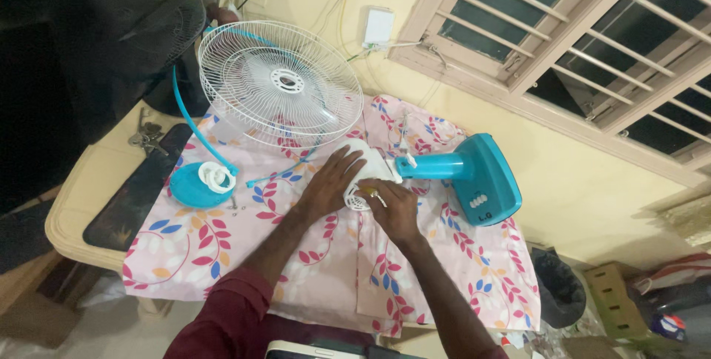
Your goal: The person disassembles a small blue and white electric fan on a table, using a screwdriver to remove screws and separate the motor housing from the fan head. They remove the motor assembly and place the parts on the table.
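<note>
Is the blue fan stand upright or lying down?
Lying down: the blue fan stand rests sideways on the floral cloth, its base facing the window.

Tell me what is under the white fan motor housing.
The flowered cloth lies under the white motor housing. The left hand and right hand cover much of it, hiding its underside.

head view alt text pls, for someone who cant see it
Two bare hands, left hand and right hand, grip a white fan motor housing joined to a teal fan stand on a floral cloth. A white wire fan guard lies behind.
</note>
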